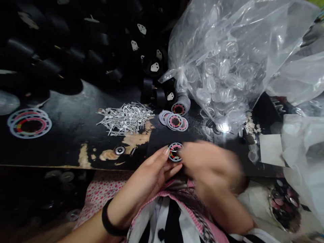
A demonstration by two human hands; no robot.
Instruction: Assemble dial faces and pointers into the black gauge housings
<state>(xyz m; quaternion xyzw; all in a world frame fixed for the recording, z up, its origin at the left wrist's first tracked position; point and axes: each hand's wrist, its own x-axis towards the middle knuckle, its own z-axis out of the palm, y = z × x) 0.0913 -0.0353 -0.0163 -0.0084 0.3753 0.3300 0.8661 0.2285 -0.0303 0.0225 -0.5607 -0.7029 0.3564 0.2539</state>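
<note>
My left hand (159, 165) grips a small round gauge (174, 156) at the table's front edge. Its black dial has red, yellow and green marks and carries a white pointer. Close by on the right, my right hand (212, 165) is smeared by motion, and its fingers cannot be made out. Just beyond the gauge lies a fanned group of printed dial discs (174, 121), with a stack of more dials (181, 104) behind it. A pile of white pointers (128, 117) is heaped to the left.
A clear plastic bag (227, 67) of transparent covers fills the back right. Black round housings (152, 64) crowd the back left. Larger dials (30, 125) lie far left. A metal ring (119, 150) and a white card (272, 149) are near the front edge.
</note>
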